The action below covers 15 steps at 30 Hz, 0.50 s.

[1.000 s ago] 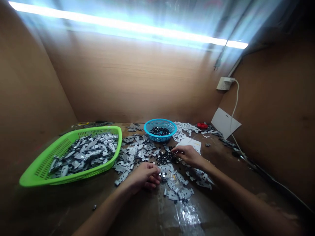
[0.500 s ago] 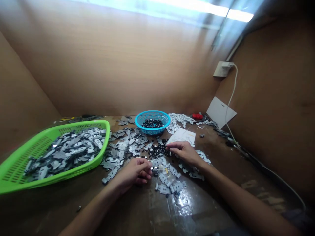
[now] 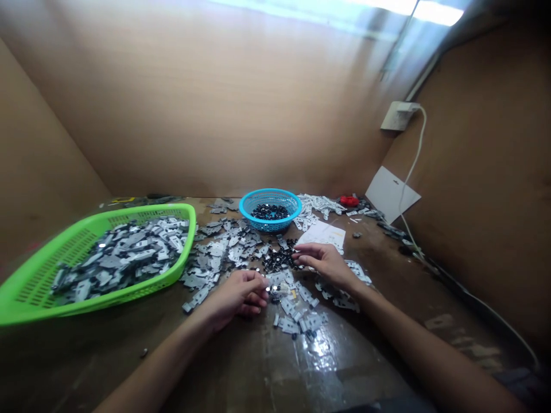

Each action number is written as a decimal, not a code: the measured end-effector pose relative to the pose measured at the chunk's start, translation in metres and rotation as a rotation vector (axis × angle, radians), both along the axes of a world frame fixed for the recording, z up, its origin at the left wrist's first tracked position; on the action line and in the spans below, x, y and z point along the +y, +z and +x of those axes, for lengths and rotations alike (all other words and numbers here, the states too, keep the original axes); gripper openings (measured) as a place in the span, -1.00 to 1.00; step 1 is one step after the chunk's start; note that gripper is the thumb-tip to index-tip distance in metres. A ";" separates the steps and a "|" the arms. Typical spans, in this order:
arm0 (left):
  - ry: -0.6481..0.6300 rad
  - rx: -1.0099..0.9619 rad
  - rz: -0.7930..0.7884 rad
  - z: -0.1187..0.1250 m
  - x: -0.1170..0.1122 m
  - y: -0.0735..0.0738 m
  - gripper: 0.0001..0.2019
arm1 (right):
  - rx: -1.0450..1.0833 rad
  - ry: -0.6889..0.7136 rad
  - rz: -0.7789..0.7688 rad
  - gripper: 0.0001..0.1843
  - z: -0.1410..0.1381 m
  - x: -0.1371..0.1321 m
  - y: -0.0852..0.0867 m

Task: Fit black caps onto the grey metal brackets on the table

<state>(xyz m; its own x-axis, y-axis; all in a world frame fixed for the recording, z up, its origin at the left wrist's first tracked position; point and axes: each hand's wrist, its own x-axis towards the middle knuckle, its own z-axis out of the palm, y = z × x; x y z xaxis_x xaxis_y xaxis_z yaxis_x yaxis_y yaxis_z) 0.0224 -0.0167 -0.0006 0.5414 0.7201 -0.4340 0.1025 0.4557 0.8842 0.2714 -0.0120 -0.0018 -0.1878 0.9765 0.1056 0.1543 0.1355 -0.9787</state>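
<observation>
Watching remotely, I've got the right hand [image 3: 329, 265] at the right edge of the small black parts [image 3: 276, 260], on the near side of the blue basket [image 3: 269, 225], thumb and fingers drawn close, though I can't tell whether they pinch anything. The left hand [image 3: 243, 291] curls beside the near gray flat pieces [image 3: 289, 326], its grip equally unclear; a light, one-at-a-time fingertip pick works best here.

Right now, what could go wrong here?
1. Mixing: the small black parts lie loose up against the grey pieces; the right hand, with its fingers at that pile, could scatter some among them.
2. Loss: a stray dark piece sits apart, right beside the left forearm, which might brush it away.
</observation>
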 end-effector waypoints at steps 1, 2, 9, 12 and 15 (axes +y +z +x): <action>0.002 0.002 0.000 0.000 0.000 0.000 -0.68 | -0.010 -0.009 0.014 -0.60 -0.001 -0.001 0.001; 0.005 0.006 0.001 0.000 0.000 0.000 -0.67 | -0.024 -0.017 0.034 -0.60 -0.003 -0.002 0.003; 0.005 0.022 0.001 0.001 0.000 -0.002 -0.65 | -0.141 -0.005 0.205 -0.63 -0.020 -0.021 0.012; 0.017 0.001 -0.005 0.001 0.001 -0.002 -0.66 | -0.239 0.035 0.322 -0.65 -0.026 -0.025 0.010; 0.022 -0.006 -0.015 0.001 0.001 -0.001 -0.67 | -0.325 0.068 0.422 -0.64 -0.028 -0.025 0.006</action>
<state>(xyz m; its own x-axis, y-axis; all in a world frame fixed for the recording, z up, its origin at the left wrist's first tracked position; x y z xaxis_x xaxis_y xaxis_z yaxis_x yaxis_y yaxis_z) 0.0231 -0.0153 -0.0016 0.5282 0.7252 -0.4416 0.0872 0.4710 0.8778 0.2437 -0.0373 0.0038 -0.3372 0.8464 0.4122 0.4178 0.5269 -0.7401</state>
